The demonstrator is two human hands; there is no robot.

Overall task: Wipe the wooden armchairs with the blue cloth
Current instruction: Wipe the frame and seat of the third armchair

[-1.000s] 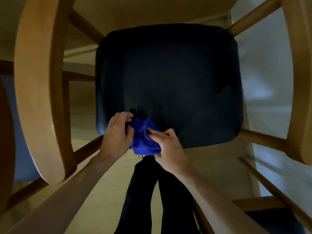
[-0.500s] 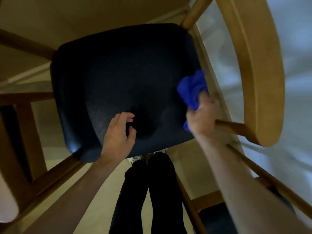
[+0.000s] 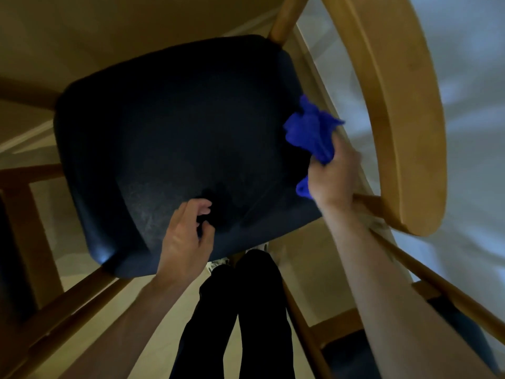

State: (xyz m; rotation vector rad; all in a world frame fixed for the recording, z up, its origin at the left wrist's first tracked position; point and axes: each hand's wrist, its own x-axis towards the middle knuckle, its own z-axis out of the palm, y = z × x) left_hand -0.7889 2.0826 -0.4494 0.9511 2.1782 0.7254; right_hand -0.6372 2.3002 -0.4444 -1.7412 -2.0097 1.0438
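I look straight down on a wooden armchair with a dark navy seat (image 3: 175,138) and a curved light-wood armrest (image 3: 396,105) on its right. My right hand (image 3: 334,176) grips the bunched blue cloth (image 3: 311,132) at the seat's right edge, between seat and armrest, just above the wooden rail (image 3: 367,201) that meets the armrest's front end. My left hand (image 3: 185,236) hovers at the seat's front edge with fingers loosely curled and nothing in them.
My dark trouser legs (image 3: 246,310) stand just in front of the seat. Wooden stretchers (image 3: 68,310) run low at the left. A second chair's dark seat and frame (image 3: 344,354) show at bottom right. A pale wall (image 3: 470,132) lies beyond the armrest.
My right hand carried the blue cloth from the seat's front edge to its right side by the armrest. My left hand let go of the cloth and stayed at the front edge. The view swung right.
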